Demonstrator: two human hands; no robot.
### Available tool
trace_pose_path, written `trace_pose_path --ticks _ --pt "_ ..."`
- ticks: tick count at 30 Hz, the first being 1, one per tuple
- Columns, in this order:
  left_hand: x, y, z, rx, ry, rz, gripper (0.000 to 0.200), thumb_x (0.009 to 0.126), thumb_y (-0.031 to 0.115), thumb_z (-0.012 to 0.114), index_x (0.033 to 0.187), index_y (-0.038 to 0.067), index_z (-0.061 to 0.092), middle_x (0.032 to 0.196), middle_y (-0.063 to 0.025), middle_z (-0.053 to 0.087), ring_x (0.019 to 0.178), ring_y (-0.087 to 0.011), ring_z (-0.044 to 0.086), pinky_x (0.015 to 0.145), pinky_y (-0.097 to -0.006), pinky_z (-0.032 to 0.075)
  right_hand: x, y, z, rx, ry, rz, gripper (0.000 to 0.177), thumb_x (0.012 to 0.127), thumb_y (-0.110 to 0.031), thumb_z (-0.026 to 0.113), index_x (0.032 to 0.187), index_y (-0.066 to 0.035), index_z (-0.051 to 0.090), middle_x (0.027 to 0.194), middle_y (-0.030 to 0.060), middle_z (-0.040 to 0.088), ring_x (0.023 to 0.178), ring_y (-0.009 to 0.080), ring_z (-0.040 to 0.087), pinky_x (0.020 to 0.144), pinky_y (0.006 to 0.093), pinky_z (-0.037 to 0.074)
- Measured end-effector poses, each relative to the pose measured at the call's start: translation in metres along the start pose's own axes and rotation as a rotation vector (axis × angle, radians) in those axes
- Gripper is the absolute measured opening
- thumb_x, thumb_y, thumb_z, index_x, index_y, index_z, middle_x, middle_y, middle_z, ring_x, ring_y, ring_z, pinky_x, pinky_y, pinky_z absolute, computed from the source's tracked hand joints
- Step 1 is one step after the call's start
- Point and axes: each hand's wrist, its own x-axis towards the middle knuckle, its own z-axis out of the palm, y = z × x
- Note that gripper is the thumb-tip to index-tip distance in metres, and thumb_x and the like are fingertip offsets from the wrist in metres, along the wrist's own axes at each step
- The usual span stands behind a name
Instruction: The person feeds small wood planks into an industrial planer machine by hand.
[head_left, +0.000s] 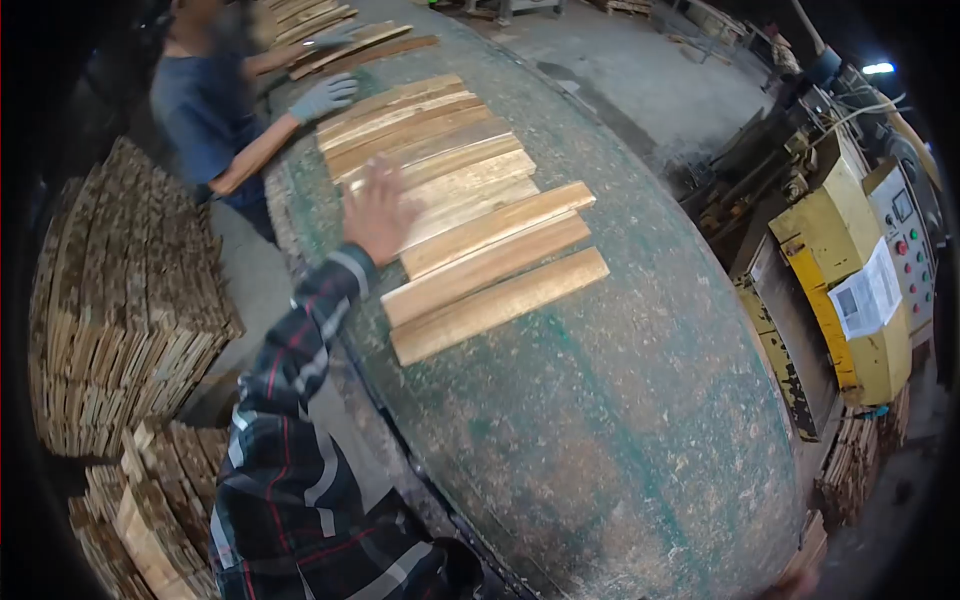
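Observation:
Several wooden boards (505,300) lie side by side across a worn green table (620,420). My left hand (380,212), at the end of a plaid sleeve, is over the left part of the row, with its fingers apart and slightly blurred. Whether it touches the boards cannot be made out. At the bottom right edge of the view, my right hand (797,582) shows only in part and is blurred. Light wood (812,545) is right beside it; the grip on that wood is unclear.
Across the table's far left side stands a co-worker (205,110), a gloved hand (325,97) near the boards. Tall wood stacks (130,300) rise at the left, with more wood (160,510) below. A yellow machine (850,270) with a button panel (908,240) is at the right.

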Motion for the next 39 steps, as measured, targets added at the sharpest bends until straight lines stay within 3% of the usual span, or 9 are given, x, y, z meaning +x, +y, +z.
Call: trace_pose_path --ticks 1,3,5,6,16,30,33,36,39 --pt "0.036 -0.016 0.021 -0.027 -0.051 -0.061 0.079 0.104 0.064 0.033 0.166 0.017 0.017 0.173 -0.0125 0.009 0.160 -0.0311 0.010 0.124 -0.0643 0.005 -0.008 0.030 -0.018 -0.073 0.004 -0.121 0.065 0.093 -0.060 0.061 0.134 -0.009 0.065 0.169 0.0140 0.025 0.156 0.0317 0.023 0.127 0.0611 0.000" --pt "0.077 -0.035 0.057 -0.107 -0.185 -0.163 0.083 0.103 0.069 0.026 0.166 0.017 0.016 0.174 -0.0112 0.007 0.160 -0.0304 0.009 0.125 -0.0637 0.002 -0.043 0.086 -0.011 -0.724 0.953 0.230 0.051 0.095 -0.051 0.065 0.126 -0.010 0.062 0.142 0.0200 0.058 0.126 0.0340 0.058 0.107 0.0550 0.044" --pt "0.100 -0.035 0.083 -0.213 -0.350 -0.262 0.086 0.101 0.073 0.023 0.166 0.016 0.017 0.174 -0.0115 0.008 0.160 -0.0302 0.008 0.125 -0.0634 -0.001 -0.083 0.137 -0.047 -0.658 0.772 0.438 0.064 0.104 -0.061 0.037 0.141 -0.012 0.053 0.156 0.0188 0.046 0.147 0.0320 0.038 0.121 0.0572 0.021" --pt "0.101 -0.027 0.088 -0.235 -0.340 -0.266 0.087 0.100 0.074 0.023 0.165 0.016 0.018 0.173 -0.0118 0.009 0.160 -0.0301 0.008 0.125 -0.0636 0.000 -0.098 0.163 -0.051 -0.818 0.917 0.643 0.064 0.103 -0.058 0.040 0.147 -0.011 0.049 0.155 0.0200 0.048 0.146 0.0352 0.039 0.121 0.0574 0.021" --pt "-0.019 0.071 0.047 -0.266 -0.262 -0.166 0.095 0.095 0.074 0.041 0.164 0.012 0.023 0.171 -0.0174 0.018 0.158 -0.0359 0.016 0.123 -0.0670 0.009 -0.181 0.243 -0.054 -1.523 0.142 0.964 0.088 0.096 -0.048 0.059 0.159 -0.001 0.019 0.164 0.0386 0.008 0.154 0.0530 0.004 0.119 0.0699 -0.006" --pt "-0.296 0.336 -0.133 -0.670 -0.264 0.194 0.105 0.082 0.070 0.065 0.151 -0.005 0.039 0.158 -0.0309 0.034 0.147 -0.0437 0.032 0.114 -0.0589 0.025 -0.405 -0.080 -0.107 -2.039 0.445 1.150 0.121 0.081 -0.085 0.057 0.160 0.002 0.026 0.165 0.0347 0.016 0.156 0.0476 0.009 0.123 0.0609 -0.005" --pt "-0.341 0.374 -0.180 -0.628 -0.402 0.293 0.109 0.083 0.072 0.063 0.156 -0.003 0.032 0.162 -0.0305 0.027 0.150 -0.0451 0.026 0.114 -0.0595 0.024 -0.395 -0.136 -0.081 -2.121 0.446 1.236 0.081 0.099 -0.060 0.053 0.158 -0.006 0.038 0.169 0.0197 0.021 0.156 0.0360 0.023 0.127 0.0588 0.004" --pt "-0.381 0.395 -0.179 -0.655 -0.359 0.392 0.110 0.082 0.079 0.059 0.158 0.005 0.034 0.164 -0.0295 0.024 0.152 -0.0455 0.021 0.117 -0.0634 0.018 -0.476 -0.187 -0.142 -2.047 0.409 1.024 0.121 0.077 -0.082 0.065 0.159 0.000 0.030 0.166 0.0331 0.016 0.155 0.0461 0.011 0.125 0.0585 0.001" --pt "-0.436 0.382 -0.182 -0.840 -0.041 0.644 0.105 0.080 0.085 0.055 0.160 0.019 0.038 0.163 -0.0276 0.027 0.153 -0.0459 0.021 0.115 -0.0760 0.006 -0.452 -0.199 -0.094 -1.959 0.366 1.073 0.120 0.073 -0.076 0.073 0.159 -0.002 0.033 0.165 0.0320 0.016 0.154 0.0474 0.012 0.124 0.0586 0.008"
